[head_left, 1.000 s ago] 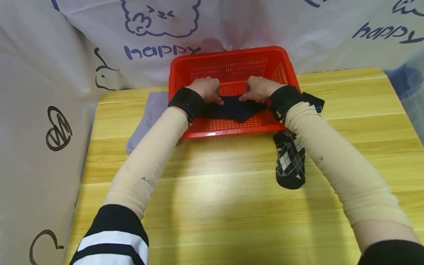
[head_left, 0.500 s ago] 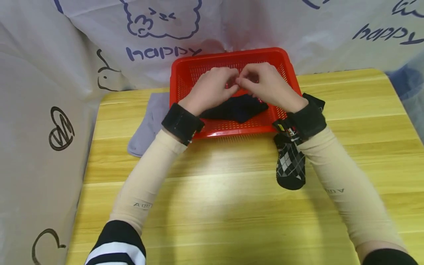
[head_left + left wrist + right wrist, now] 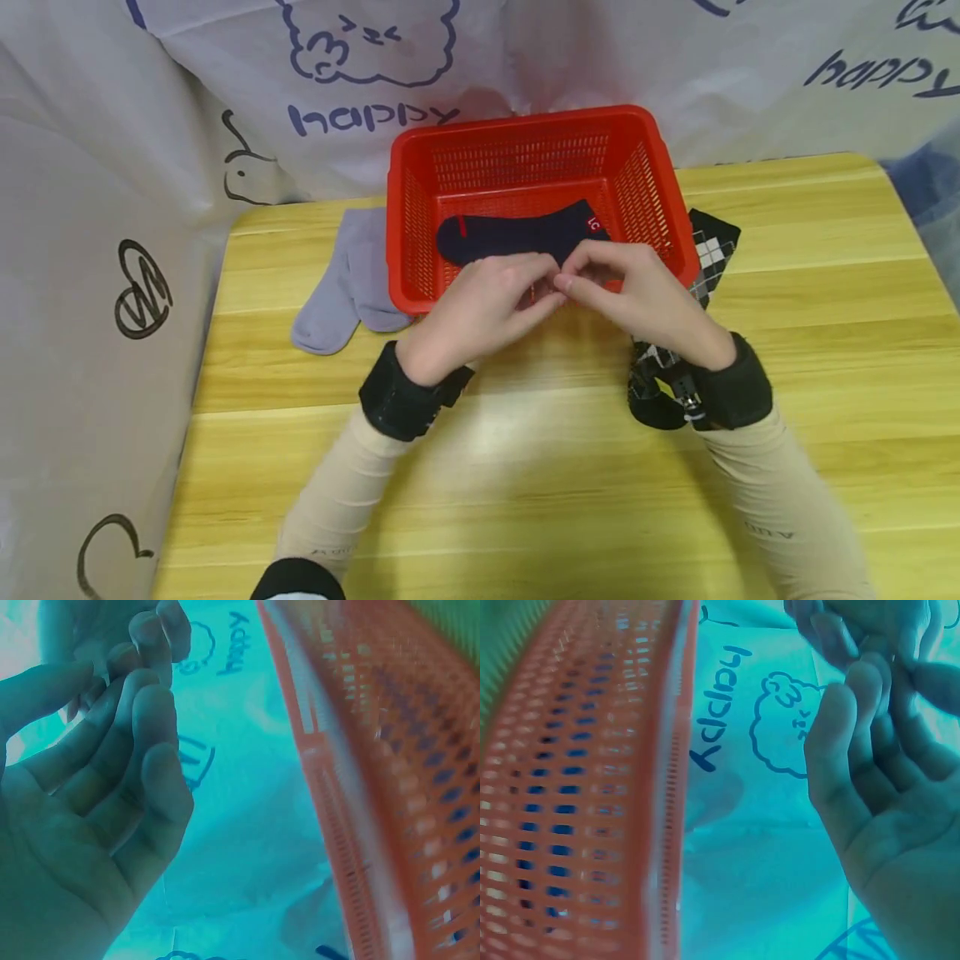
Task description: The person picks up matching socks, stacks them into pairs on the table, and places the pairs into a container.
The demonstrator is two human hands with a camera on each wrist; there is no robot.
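A navy sock (image 3: 510,237) with a red stripe and a small red label lies flat in the red basket (image 3: 525,125). My left hand (image 3: 487,308) and right hand (image 3: 645,292) meet over the basket's near edge, their fingertips close together. In the left wrist view, the left hand (image 3: 97,795) has loosely bent fingers and an uncovered palm. The right wrist view shows the right hand (image 3: 900,795) bent in much the same way. I see nothing held between the fingers, though the thumb tips are partly hidden. The sock's near edge is covered by the hands.
Two lilac-grey socks (image 3: 330,300) lie on the wooden table (image 3: 510,500) left of the basket, one against its side. To the right are black argyle socks (image 3: 716,250), partly under my right hand and wrist strap. A white cloth (image 3: 570,50) with drawings hangs behind.
Both hands have let go of the navy sock, lifted from it, come together and drawn back towards me. The sock now lies uncovered, its red stripe and label showing.
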